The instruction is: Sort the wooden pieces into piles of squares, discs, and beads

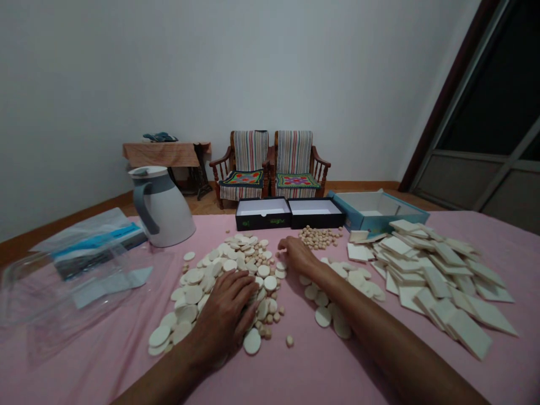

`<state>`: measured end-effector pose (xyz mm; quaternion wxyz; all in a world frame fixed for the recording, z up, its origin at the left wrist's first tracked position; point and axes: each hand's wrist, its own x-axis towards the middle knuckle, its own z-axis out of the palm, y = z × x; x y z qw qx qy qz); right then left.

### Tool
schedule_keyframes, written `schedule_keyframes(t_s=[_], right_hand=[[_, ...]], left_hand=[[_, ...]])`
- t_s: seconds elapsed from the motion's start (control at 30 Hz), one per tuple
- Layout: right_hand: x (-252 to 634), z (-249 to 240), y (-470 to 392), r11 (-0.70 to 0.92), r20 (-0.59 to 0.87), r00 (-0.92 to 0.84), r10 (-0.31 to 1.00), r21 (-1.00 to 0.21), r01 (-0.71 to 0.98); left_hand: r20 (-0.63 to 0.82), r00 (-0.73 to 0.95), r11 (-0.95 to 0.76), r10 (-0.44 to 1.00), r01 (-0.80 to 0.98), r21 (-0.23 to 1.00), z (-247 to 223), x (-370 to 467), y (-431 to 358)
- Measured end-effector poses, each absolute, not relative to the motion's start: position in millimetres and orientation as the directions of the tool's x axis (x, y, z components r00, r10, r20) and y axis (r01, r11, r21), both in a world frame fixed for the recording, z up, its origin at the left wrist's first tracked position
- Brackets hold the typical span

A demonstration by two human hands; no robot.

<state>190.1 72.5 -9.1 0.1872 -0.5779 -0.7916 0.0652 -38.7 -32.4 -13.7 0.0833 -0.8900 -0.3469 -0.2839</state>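
Note:
My left hand (pixel 230 309) lies palm down on a pile of white round discs (pixel 194 295), its fingers stretched over them. Small wooden beads (pixel 269 319) are mixed in among these discs. At the pile's right edge is my right hand (pixel 297 256), fingers bent and slightly apart, with nothing visible in them; its palm side is hidden. Beyond it lies a heap of small wooden beads (pixel 320 237). A second group of white discs (pixel 323 316) spreads partly beneath my right forearm. One loose bead (pixel 289 341) sits on the pink cloth (pixel 291 377) between my arms.
Rectangular white tiles (pixel 442 270) are heaped at the right. Behind stand two black box trays (pixel 264 222) and a blue box (pixel 379 212). A white and grey jug (pixel 164 208) and clear plastic packaging (pixel 84 281) are at the left. Two armchairs (pixel 248 163) stand beyond the table.

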Motion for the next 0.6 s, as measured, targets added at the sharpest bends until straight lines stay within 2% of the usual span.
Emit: schedule_keyframes(t_s=[0.23,0.47,0.6], right_hand=[[180.3,-17.6,81.2,0.303,0.171,-0.263,0.950,-0.289,0.908],[223.6,9.2,90.6,0.117,0.244,-0.055,0.968,-0.246,0.962],[218.7,8.7,90.4,0.185,0.180,-0.147,0.973,-0.218,0.958]], left_hand=[[0.584,0.582,-0.738,0.567,0.674,0.045,-16.4,-39.7,-31.4],[0.591,0.569,-0.741,0.572,0.668,0.074,-15.2,-39.1,-32.4],[0.583,0.575,-0.742,0.574,0.666,0.073,-13.1,-38.5,-33.1]])
